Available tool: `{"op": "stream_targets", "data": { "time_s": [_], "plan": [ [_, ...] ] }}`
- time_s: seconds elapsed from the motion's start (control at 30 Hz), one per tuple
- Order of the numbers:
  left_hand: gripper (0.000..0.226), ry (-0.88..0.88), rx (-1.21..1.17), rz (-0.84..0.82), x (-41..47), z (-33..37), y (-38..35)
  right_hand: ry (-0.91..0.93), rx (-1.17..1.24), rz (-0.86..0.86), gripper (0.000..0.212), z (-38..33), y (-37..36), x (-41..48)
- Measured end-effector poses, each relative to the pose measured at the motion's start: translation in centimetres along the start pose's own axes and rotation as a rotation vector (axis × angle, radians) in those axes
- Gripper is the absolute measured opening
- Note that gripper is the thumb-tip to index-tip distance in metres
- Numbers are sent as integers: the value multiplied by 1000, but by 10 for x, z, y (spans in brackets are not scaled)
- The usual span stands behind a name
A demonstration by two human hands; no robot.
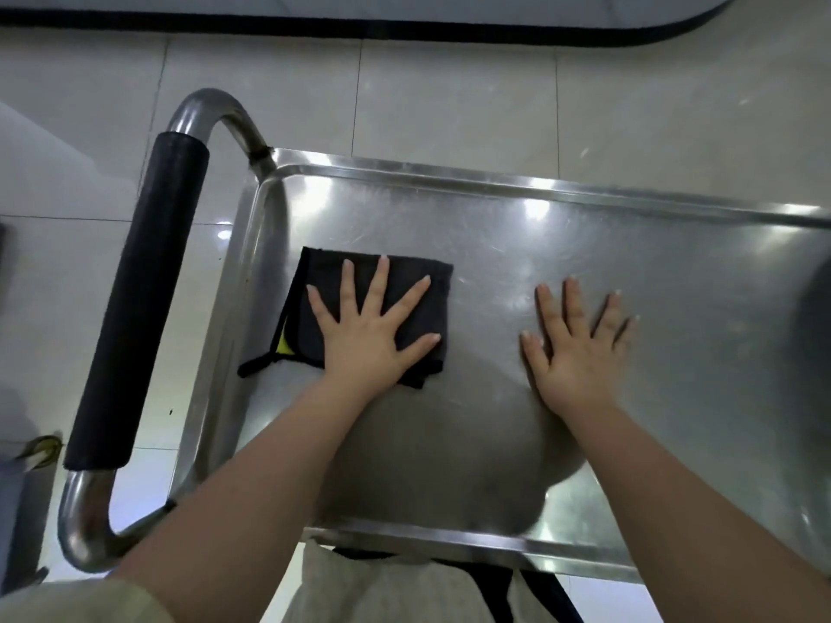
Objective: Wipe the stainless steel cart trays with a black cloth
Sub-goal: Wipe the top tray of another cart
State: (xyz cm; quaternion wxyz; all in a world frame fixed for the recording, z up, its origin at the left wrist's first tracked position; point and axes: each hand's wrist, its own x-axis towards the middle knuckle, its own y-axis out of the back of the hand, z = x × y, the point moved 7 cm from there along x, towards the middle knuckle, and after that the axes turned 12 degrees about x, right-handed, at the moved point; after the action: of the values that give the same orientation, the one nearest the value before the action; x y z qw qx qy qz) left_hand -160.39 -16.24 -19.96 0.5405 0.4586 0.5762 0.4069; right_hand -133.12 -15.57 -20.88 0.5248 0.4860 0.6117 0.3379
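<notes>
My left fingers (348, 281) are lying spread wide and straight, pressing flat on the folded black cloth (328, 267) rather than curling round it. I am judging this flat palm to be the point of the hold: it is loading the whole fold evenly, so the cloth should drag across the steel instead of bunching. My left hand (364, 335) is covering most of the cloth, and a yellow tag (284, 344) is peeking from the corner nearest the handle (139, 299).

My right hand (580, 353) is resting palm down on bare steel, farther from the handle than the cloth and well apart from it, fingers straight and loosely fanned, holding nothing. It seems to be steadying the cart, which could otherwise roll under the push.

The cloth is sitting on the top tray (629, 272), just beside the tray wall at the handle end. The long stretch of tray running away from the handle is lying uncovered, so I am reckoning the wiping is at an early stage here. Beyond the far rim, pale floor tiles (449, 96) are showing.
</notes>
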Motion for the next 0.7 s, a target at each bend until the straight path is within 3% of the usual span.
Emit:
{"op": "stream_targets", "data": {
  "time_s": [0.3,0.47,0.7],
  "plan": [
    [77,-93,45,-28,129,73,35,1,7,11,61,6,0,7],
    [77,-231,69,38,46,91,17,4,34,7,60,8,-1,9],
    [79,-246,32,83,-131,108,-23,7,18,18,61,9,-4,13]
  ]
}}
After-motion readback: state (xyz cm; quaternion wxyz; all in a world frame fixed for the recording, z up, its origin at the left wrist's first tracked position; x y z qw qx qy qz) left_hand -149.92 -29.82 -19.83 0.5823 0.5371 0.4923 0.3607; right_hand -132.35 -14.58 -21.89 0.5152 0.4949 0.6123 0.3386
